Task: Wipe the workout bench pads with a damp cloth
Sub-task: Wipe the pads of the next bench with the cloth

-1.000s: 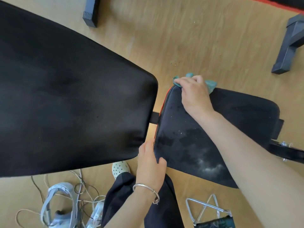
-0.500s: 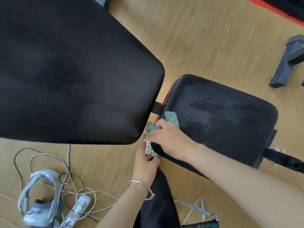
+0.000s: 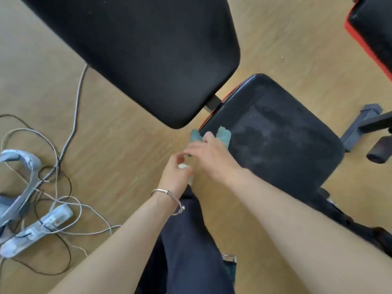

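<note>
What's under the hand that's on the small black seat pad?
A green cloth lies under the right hand at the seat pad's corner. Two ends poke out past the fingers; its middle, and the pad beneath, are covered.

Tangled cables on wooden floor

- Teal crumpled cloth: largely hidden under the right hand; two ends show.
- Left hand: fingertips motion-blurred; contact with the cloth cannot be told.
- Large black padded backrest: cut off by the top edge.
- Red-edged black pad: cut off at the upper right corner.
- Pale grey strapped device: cut off by the left edge.
</note>
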